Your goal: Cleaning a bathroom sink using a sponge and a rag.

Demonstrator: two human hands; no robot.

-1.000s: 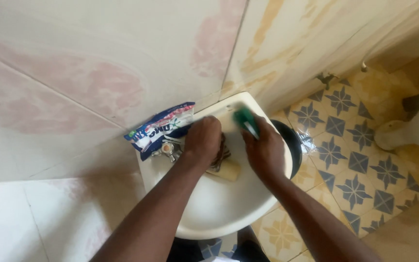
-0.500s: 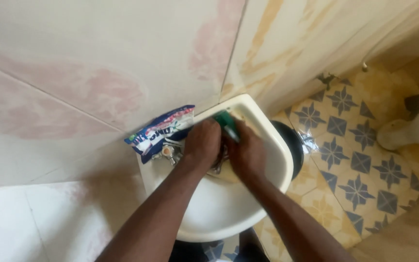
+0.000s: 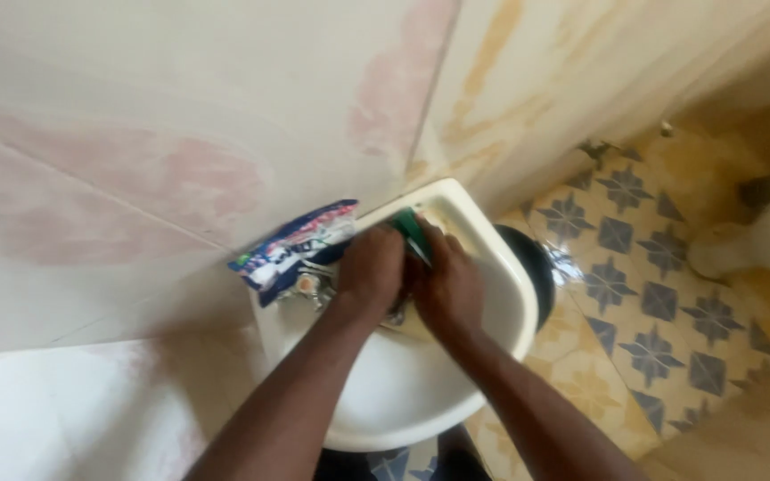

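The right hand (image 3: 447,289) has slid in from the sink's right rim and now presses against the left hand (image 3: 372,272) at the back edge of the white sink (image 3: 403,401). It grips a green scrubbing sponge (image 3: 413,232), whose tip pokes out above the fingers near the back rim. The left hand is curled over the tap (image 3: 307,285), apparently gripping it, though the hold is hidden. The scrubbing has shifted toward the tap. A blue-and-white sachet (image 3: 291,249) lies at the sink's back left corner.
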